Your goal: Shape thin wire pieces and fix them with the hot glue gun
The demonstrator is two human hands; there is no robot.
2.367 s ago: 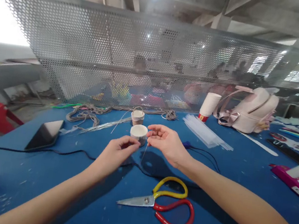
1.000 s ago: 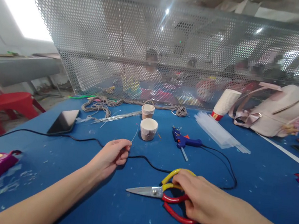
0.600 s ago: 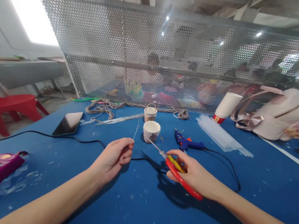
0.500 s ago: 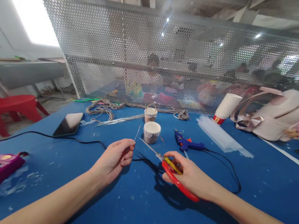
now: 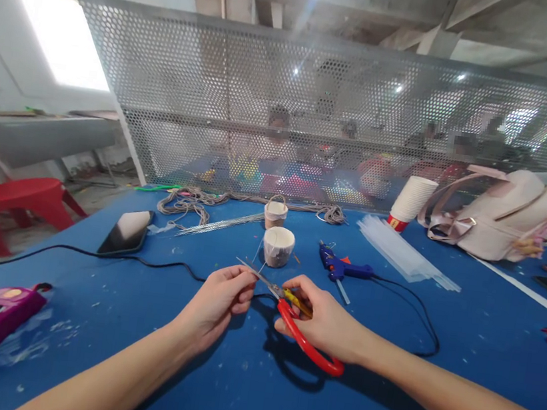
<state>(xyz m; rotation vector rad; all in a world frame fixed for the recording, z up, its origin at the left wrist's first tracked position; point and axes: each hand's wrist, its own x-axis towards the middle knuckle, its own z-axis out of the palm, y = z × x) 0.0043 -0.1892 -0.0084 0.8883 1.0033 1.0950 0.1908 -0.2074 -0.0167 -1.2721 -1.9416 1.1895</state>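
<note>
My left hand (image 5: 223,299) is closed in a pinch on a thin, pale wire (image 5: 258,249), whose free end sticks up above the fingertips. In my right hand (image 5: 322,316) are scissors (image 5: 304,337) with red and yellow handles. Their blades are parted and reach left, right by my left fingertips and across the wire. Just beyond the hands stands a small round cup (image 5: 278,246) with a white rim and wrapped sides. Behind it is a similar little basket (image 5: 275,212) with an arched handle.
A blue glue gun (image 5: 343,266) lies right of the cup, near translucent sheets (image 5: 399,248). Grey cord (image 5: 187,204), silver wires (image 5: 225,223) and a phone (image 5: 126,233) lie left. Paper cups (image 5: 412,203), a backpack (image 5: 504,215) and a perforated screen (image 5: 193,87) stand behind.
My right hand has brought the scissors left, so their blades now meet the wire at my left fingertips. My left hand has shifted slightly right and down in view.
</note>
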